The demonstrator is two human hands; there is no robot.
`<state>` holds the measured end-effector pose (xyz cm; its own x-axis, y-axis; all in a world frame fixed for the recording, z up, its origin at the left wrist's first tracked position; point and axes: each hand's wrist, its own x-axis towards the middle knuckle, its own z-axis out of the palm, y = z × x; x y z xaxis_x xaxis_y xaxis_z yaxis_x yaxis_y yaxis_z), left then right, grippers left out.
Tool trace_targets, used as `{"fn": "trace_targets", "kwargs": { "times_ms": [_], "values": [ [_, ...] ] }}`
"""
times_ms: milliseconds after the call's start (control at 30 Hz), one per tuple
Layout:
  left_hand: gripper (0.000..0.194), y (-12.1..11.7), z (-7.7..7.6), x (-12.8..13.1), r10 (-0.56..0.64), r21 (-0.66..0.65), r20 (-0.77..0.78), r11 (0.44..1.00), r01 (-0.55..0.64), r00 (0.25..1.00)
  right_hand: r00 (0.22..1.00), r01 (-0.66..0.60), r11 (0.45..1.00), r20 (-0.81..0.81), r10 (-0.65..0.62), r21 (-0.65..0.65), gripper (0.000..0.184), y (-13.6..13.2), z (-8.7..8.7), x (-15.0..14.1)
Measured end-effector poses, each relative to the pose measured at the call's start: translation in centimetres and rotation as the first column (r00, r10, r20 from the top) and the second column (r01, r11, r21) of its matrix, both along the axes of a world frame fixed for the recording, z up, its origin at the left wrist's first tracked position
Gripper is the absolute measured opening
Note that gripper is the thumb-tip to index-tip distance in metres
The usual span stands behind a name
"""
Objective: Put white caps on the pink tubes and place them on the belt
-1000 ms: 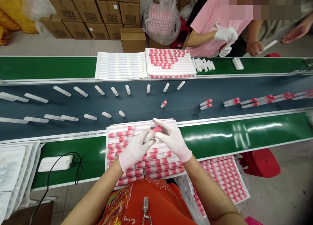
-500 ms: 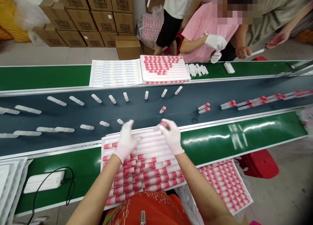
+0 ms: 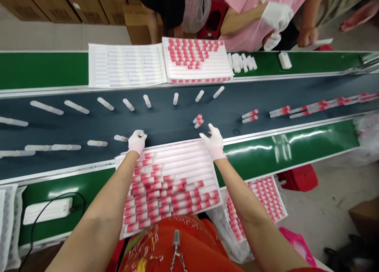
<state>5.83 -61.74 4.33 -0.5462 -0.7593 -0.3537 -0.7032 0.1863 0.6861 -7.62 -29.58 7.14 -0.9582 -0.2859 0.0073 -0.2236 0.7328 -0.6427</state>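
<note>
Beside the left hand (image 3: 137,141) — its palm hidden — lies a white tube (image 3: 120,138).

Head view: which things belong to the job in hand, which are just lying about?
Part of the job, it seems:
left hand
right hand
near tray
red-and-white tubes lying in it
dark belt
white tubes on that belt

Probably just lying about:
corded white device
red stool
cardboard boxes
</note>
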Motion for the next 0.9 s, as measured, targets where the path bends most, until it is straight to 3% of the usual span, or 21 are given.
{"fn": "trace_targets", "kwargs": {
  "times_ms": [33, 67, 133, 167, 233, 333, 433, 533, 567, 633, 667, 733, 800, 900],
  "values": [
    [0.018, -0.1, 0.0, 0.1, -0.001, 0.002, -0.003, 1.000, 0.001, 1.000, 0.986, -0.161, 0.983, -0.025, 0.164, 0.091, 0.060, 1.7, 0.6, 2.4],
    [0.020, -0.2, 0.2, 0.4, 0.002, 0.000, -0.011, 1.000, -0.002, 1.000, 0.939, -0.337, 0.924, -0.009, 0.344, 0.183, 0.055, 3.3, 1.1, 5.1],
    [0.028, 0.1, 1.4, 1.3, -0.001, -0.006, -0.076, 1.000, 0.001, 0.997, 0.795, -0.600, 0.736, 0.130, 0.593, 0.313, 0.052, 6.1, 1.8, 10.7],
    [0.032, 0.5, 2.4, 2.0, -0.014, -0.004, -0.132, 1.000, 0.014, 0.991, 0.742, -0.664, 0.663, 0.191, 0.643, 0.345, 0.050, 7.2, 1.9, 13.3],
    [0.039, 1.9, 4.9, 3.9, -0.049, 0.029, -0.265, 0.998, 0.059, 0.963, 0.711, -0.697, 0.611, 0.252, 0.657, 0.375, 0.046, 8.7, 1.6, 17.1],
    [0.048, 5.2, 8.8, 7.1, -0.106, 0.104, -0.354, 0.983, 0.152, 0.929, 0.748, -0.662, 0.668, 0.253, 0.613, 0.340, 0.032, 9.2, 0.8, 19.1],
    [0.047, 8.7, 11.5, 9.8, -0.191, 0.187, -0.329, 0.947, 0.262, 0.925, 0.779, -0.617, 0.762, 0.288, 0.557, 0.196, 0.023, 8.3, 0.9, 18.3],
    [0.045, 11.5, 12.6, 11.4, -0.250, 0.323, -0.305, 0.881, 0.346, 0.919, 0.878, -0.362, 0.925, 0.289, 0.380, -0.118, 0.027, 5.9, 3.2, 16.6],
    [0.046, 12.2, 12.9, 11.6, -0.264, 0.368, -0.297, 0.855, 0.365, 0.918, 0.900, -0.238, 0.938, 0.305, 0.310, -0.251, 0.027, 4.7, 4.5, 16.0],
    [0.049, 13.3, 13.5, 11.7, -0.301, 0.426, -0.283, 0.811, 0.401, 0.911, 0.890, -0.055, 0.876, 0.374, 0.261, -0.480, 0.028, 2.3, 7.7, 14.7],
    [0.049, 13.7, 13.9, 11.6, -0.324, 0.433, -0.280, 0.798, 0.420, 0.904, 0.868, -0.026, 0.829, 0.398, 0.296, -0.559, 0.028, 1.2, 9.3, 14.1],
    [0.049, 14.2, 14.8, 11.4, -0.378, 0.411, -0.279, 0.784, 0.465, 0.883, 0.831, -0.063, 0.755, 0.385, 0.401, -0.653, 0.031, -0.7, 12.4, 13.0],
    [0.044, 14.3, 15.7, 11.1, -0.447, 0.348, -0.271, 0.781, 0.520, 0.853, 0.810, -0.164, 0.720, 0.325, 0.488, -0.674, 0.037, -1.7, 14.5, 12.1],
    [0.033, 14.1, 16.7, 10.8, -0.532, 0.177, -0.205, 0.806, 0.566, 0.822, 0.799, -0.275, 0.706, 0.254, 0.546, -0.653, 0.043, -2.1, 15.6, 11.1]
  ]
}}
